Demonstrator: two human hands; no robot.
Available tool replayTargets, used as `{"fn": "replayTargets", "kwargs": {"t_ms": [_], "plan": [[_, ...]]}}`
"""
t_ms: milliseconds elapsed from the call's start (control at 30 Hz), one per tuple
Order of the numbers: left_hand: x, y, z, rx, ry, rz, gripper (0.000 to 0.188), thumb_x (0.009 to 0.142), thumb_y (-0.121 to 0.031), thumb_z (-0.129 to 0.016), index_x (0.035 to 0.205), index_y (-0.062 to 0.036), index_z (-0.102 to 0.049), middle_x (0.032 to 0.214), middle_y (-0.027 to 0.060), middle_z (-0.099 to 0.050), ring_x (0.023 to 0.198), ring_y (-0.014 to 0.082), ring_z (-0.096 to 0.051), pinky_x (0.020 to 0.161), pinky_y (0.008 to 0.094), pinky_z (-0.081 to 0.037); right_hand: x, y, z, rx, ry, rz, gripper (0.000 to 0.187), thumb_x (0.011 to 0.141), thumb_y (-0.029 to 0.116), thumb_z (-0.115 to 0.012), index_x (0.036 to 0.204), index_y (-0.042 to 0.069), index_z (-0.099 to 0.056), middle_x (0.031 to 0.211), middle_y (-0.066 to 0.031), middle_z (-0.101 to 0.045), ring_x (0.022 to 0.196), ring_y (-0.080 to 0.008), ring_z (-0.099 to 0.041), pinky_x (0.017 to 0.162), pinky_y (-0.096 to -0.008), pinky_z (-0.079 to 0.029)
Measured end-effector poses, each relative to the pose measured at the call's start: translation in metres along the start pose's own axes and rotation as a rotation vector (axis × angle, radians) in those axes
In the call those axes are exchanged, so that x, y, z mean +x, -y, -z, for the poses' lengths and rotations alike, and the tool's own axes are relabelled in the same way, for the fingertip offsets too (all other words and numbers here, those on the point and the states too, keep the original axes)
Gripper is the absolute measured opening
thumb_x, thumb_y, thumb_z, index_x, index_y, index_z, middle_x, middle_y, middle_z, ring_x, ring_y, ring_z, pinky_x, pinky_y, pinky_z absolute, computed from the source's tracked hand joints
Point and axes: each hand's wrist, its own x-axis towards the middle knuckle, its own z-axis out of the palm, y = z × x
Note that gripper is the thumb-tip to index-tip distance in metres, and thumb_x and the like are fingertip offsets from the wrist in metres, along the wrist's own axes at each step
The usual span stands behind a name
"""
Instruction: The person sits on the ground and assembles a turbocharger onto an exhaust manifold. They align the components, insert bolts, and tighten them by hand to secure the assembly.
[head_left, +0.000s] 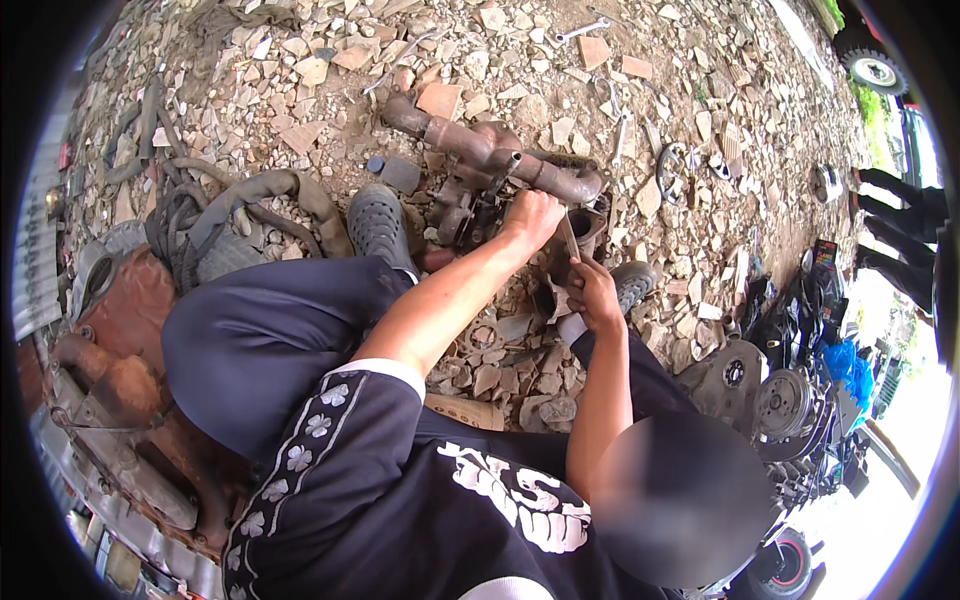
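A rusty cast pipe assembly [465,145], like an exhaust manifold, lies on the stony ground between my feet. My left hand [535,218] is closed in a fist against its near side; whatever is inside the fingers is hidden. Just to the right and nearer, my right hand [596,292] grips the lower end of a slim metal tool [573,238], whose upper end reaches up to the pipe beside my left fist. The tool's exact kind does not show. A round open flange [590,228] of rusty metal sits just right of the tool.
Wrenches [583,30] lie among broken stones beyond the pipe, another wrench [620,140] to its right. Old hoses [260,195] coil at left, near a large rusty engine part [130,390]. An engine with pulleys [782,400] stands at right. Dark-trousered legs [900,230] show at far right.
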Motion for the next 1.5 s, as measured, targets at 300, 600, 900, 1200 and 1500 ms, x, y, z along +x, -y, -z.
{"fn": "replayTargets", "kwargs": {"t_ms": [300,600,900,1200,1500], "plan": [[-0.002,0.001,0.0,0.01,0.046,-0.004,0.014,0.087,-0.021,-0.069,0.077,-0.023,-0.078,0.076,0.0002,-0.077,0.077,0.0158,-0.077,0.062,0.0312,-0.056,-0.002,-0.004,0.003,-0.058,0.021,-0.012,0.038,0.105,0.014,-0.055,0.142,0.013,-0.057,0.076,0.0068,-0.037,0.05,-0.0035,-0.032,0.043,-0.0232,-0.026],[-0.001,0.007,-0.002,-0.003,0.083,0.058,0.014,0.093,-0.02,-0.066,0.087,-0.0206,-0.078,0.085,0.0015,-0.077,0.083,0.0168,-0.076,0.068,0.0326,-0.058,0.001,0.0,0.006,-0.066,0.05,-0.001,0.034,0.104,0.009,-0.052,0.138,0.009,-0.059,0.073,0.0062,-0.041,0.052,-0.0056,-0.038,0.044,-0.0253,-0.029],[-0.025,0.078,0.028,-0.523,-0.761,0.12,0.009,0.089,-0.005,-0.065,0.086,-0.011,-0.071,0.085,0.007,-0.073,0.086,0.0225,-0.071,0.081,0.0369,-0.059,0.008,0.007,-0.017,-0.306,-0.037,0.059,0.035,0.103,0.007,-0.05,0.137,0.009,-0.059,0.072,0.0071,-0.043,0.054,-0.0059,-0.041,0.044,-0.0262,-0.032],[-0.028,0.105,-0.009,-0.396,-0.535,0.247,0.033,0.106,-0.031,-0.046,0.122,-0.0162,-0.071,0.139,0.0068,-0.062,0.145,0.032,-0.039,0.125,0.0537,-0.019,0.016,-0.006,-0.018,-0.144,0.01,0.007,0.038,0.102,0.008,-0.049,0.14,0.009,-0.057,0.077,0.0056,-0.047,0.054,-0.0064,-0.04,0.047,-0.026,-0.034],[-0.033,0.114,-0.005,-0.474,-0.48,0.188,0.049,0.089,-0.037,-0.06,0.133,-0.017,-0.065,0.147,0.0099,-0.054,0.149,0.0341,-0.032,0.126,0.0549,-0.014,0.009,0.023,-0.017,-0.225,-0.008,0.074,0.039,0.101,0.003,-0.049,0.139,0.006,-0.058,0.083,-0.0001,-0.058,0.057,-0.0086,-0.048,0.046,-0.026,-0.037]]}}
